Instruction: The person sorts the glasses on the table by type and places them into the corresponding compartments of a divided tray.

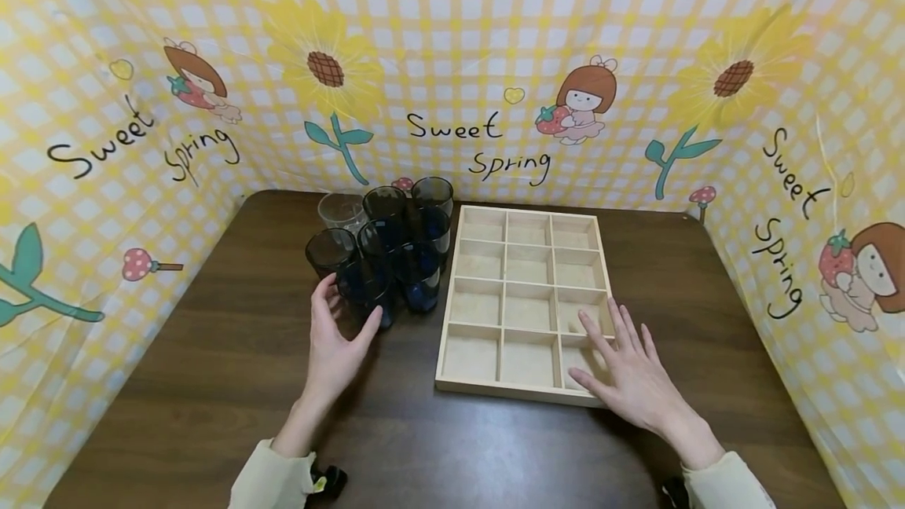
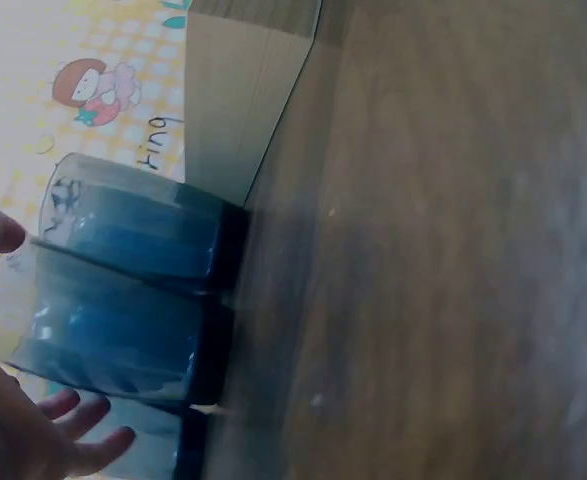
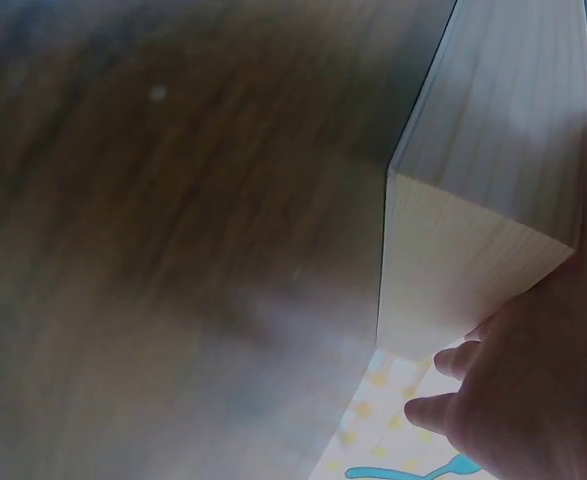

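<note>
Several dark blue-grey drinking glasses [image 1: 417, 265] stand upright in a cluster at the left of the table. My left hand [image 1: 335, 352] reaches around the nearest glass [image 1: 363, 283], thumb on its right and fingers on its left, spread wide. In the left wrist view the thumb is right at that glass's [image 2: 123, 325] rim, and the fingers extend along its other side. To the right of the cluster lies a light wooden tray [image 1: 502, 393] divided into several square compartments. My right hand [image 1: 629, 375] rests over its front right corner, fingers spread and fairly straight.
One clear glass [image 1: 342, 210] stands at the back left of the cluster. The dark brown table [image 1: 212, 383] is enclosed at the back and sides by yellow checked cloth [image 1: 438, 45] printed with flowers and figures. Tall tray walls [image 3: 483, 230] show in the right wrist view.
</note>
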Motion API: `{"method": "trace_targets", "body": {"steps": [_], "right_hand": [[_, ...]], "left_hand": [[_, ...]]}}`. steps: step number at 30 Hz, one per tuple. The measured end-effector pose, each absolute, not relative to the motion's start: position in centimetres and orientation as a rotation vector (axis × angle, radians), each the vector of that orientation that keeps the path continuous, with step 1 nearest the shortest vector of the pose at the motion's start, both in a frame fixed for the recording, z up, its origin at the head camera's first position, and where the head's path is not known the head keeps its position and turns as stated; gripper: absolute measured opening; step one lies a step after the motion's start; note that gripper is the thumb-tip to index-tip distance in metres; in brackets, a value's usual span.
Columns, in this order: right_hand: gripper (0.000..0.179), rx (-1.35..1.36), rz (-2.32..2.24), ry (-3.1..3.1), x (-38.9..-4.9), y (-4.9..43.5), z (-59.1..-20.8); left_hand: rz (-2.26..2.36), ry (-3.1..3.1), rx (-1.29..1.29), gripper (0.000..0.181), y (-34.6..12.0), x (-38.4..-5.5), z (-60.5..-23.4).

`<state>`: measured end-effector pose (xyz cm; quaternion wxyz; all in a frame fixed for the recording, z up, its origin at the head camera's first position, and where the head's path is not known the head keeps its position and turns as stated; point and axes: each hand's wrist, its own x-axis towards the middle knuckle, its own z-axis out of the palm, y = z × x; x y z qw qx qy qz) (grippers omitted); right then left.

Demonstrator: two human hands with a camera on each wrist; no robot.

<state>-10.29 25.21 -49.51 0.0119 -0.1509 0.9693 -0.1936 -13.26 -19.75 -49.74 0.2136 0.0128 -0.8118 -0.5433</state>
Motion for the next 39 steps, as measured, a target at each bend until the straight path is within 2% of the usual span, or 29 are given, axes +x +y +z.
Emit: {"method": "trace_targets", "body": {"steps": [7,17,24,32,39], "right_hand": [[0.087,-0.463,-0.634,3.022,-10.1,25.1,-49.7],[0.084,-0.462,-0.608,3.03,-10.2,25.1,-49.6],[0.083,-0.47,-0.607,3.029,-10.3,25.1,-49.6],[0.084,-0.484,-0.602,3.039,-10.3,25.2,-50.0],[0.091,-0.502,-0.597,3.034,-10.2,25.3,-49.9]], "left_hand": [[-1.585,-2.216,0.053,0.092,-19.3,-14.4,-51.4],[-1.465,-2.251,0.056,0.099,-20.9,-17.8,-56.9],[-1.673,-2.218,0.094,0.088,-18.8,-15.2,-50.6],[-1.636,-2.194,0.102,0.087,-18.4,-14.4,-50.3],[-1.589,-2.185,0.059,0.087,-18.1,-13.5,-48.9]]}}
